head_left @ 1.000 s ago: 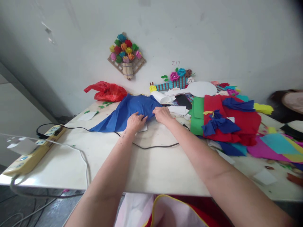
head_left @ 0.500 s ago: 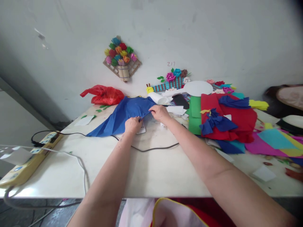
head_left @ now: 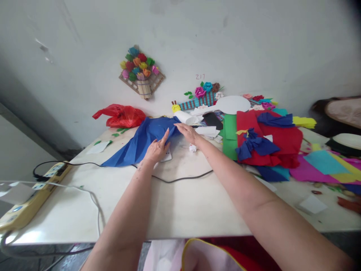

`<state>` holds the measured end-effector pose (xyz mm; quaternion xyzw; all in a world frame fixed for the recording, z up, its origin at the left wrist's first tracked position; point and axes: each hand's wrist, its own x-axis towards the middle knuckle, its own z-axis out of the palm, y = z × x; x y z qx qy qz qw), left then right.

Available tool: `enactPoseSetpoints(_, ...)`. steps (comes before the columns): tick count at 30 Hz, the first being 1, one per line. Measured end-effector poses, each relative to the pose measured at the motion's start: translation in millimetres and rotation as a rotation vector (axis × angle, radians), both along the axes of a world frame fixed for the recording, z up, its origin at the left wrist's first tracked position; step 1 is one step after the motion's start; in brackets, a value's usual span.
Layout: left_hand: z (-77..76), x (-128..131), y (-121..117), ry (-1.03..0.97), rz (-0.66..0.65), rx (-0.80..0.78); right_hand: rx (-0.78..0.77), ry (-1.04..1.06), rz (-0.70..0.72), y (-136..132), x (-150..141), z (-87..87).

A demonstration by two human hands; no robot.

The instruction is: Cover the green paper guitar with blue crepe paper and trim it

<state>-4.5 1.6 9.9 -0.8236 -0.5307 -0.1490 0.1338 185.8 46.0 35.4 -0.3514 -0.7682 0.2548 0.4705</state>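
Note:
A large creased blue sheet point(head_left: 141, 141), which looks like craft paper, lies spread on the far left-centre of the table. My left hand point(head_left: 157, 150) rests at its near right edge, index finger stretched out and thumb apart. At the sheet's upper right corner is my right hand point(head_left: 186, 131), its fingers straight and laid against the blue edge. A white card-like object point(head_left: 167, 156) shows partly beside my left hand. Just below my right hand lies a crumpled white scrap point(head_left: 193, 148).
A black cable point(head_left: 180, 179) crosses the table from a yellow power strip point(head_left: 31, 205). Behind the sheet sits a red plastic bag point(head_left: 124, 116). Red sheets point(head_left: 284, 139), green sheets point(head_left: 229, 131) and a white disc point(head_left: 234, 104) are on the right. Paper flowers point(head_left: 139, 66) hang on the wall.
Both hands have loosened from a pinch on the sheet's edge to stretched fingers. The blue edge between them has come down flatter. The whole view has shifted slightly.

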Motion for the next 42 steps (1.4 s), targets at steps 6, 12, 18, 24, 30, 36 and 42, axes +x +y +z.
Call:
enactPoseSetpoints(6, 4.0, 2.4, -3.4, 0.147, -0.057, -0.047, -0.242, 0.203, 0.107, 3.6, 1.3, -5.2)
enactPoseSetpoints(12, -0.5, 1.8, 1.7, 0.206, 0.029, -0.109, -0.269, 0.155, 0.159, -1.9, 0.6, 4.9)
enactPoseSetpoints(18, -4.0, -1.1, 8.5, 0.040, 0.177, -0.098, -0.016, -0.352, -0.349, -17.7, 18.7, 42.2)
enactPoseSetpoints(24, 0.6, -1.2, 8.3, -0.054, 0.248, -0.093, -0.389, -1.058, -0.494, -35.0, 49.0, 78.5)
enactPoseSetpoints(30, 1.4, -1.8, 9.1, -0.078, 0.241, -0.066, -0.549, -1.220, -0.374, -33.5, 51.9, 68.1)
enactPoseSetpoints(36, 0.9, -1.9, 11.4, -0.091, 0.238, -0.047, -0.453, -1.302, -0.292, -26.6, 42.2, 46.3)
enactPoseSetpoints(42, 0.7, -0.9, 10.4, -0.076, 0.251, -0.042, -0.386, -1.290, -0.284, -22.3, 40.3, 38.2)
